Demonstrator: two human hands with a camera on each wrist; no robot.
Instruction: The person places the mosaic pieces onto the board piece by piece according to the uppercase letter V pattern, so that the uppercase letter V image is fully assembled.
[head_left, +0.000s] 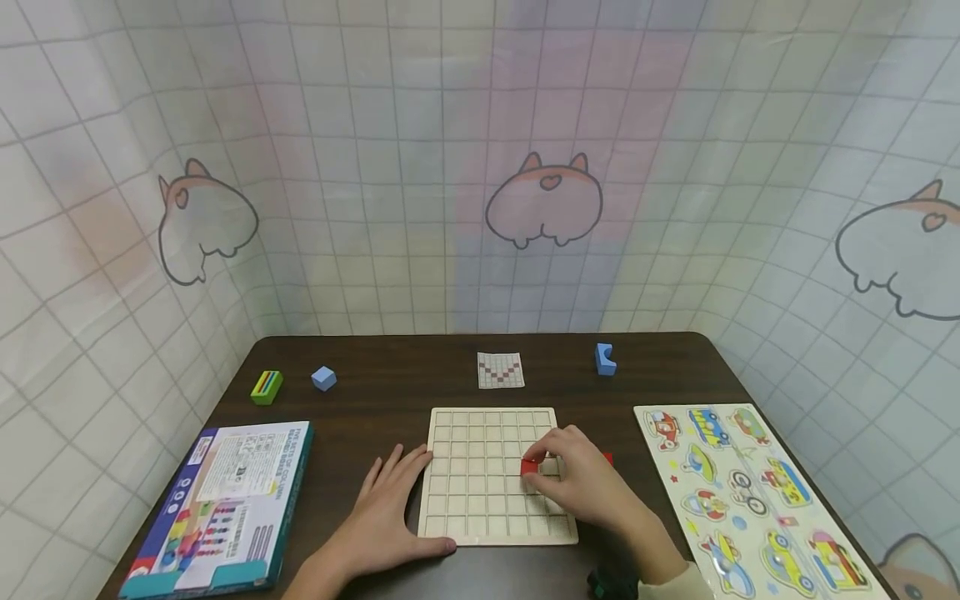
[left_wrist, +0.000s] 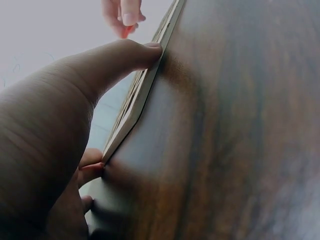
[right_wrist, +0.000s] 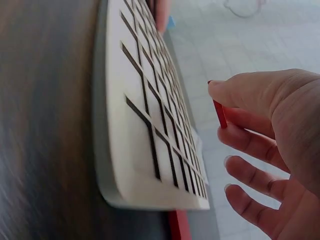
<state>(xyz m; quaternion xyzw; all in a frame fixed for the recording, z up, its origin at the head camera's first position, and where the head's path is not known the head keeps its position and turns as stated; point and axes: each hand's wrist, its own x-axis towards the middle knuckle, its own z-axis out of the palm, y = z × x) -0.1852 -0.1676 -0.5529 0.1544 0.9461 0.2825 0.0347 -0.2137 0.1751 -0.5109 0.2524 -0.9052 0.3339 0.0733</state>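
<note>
A pale wooden grid board (head_left: 487,483) lies flat on the dark table. Above its right half my right hand (head_left: 588,483) pinches a small red square tile (head_left: 529,468) between thumb and fingers. The right wrist view shows that tile (right_wrist: 220,114) edge-on, held apart from the board, the other fingers loosely bent. My left hand (head_left: 386,517) spreads at the board's left side. Its fingertips touch the left edge and its thumb (left_wrist: 142,54) rests on the near edge. More red (head_left: 608,458) shows beside the board's right edge, partly behind my right hand.
A small card with a grid pattern (head_left: 501,371) lies behind the board. Blue blocks (head_left: 324,378) (head_left: 604,360) and a green striped block (head_left: 266,387) stand farther back. A boxed set (head_left: 225,500) lies left, a picture puzzle board (head_left: 750,500) right.
</note>
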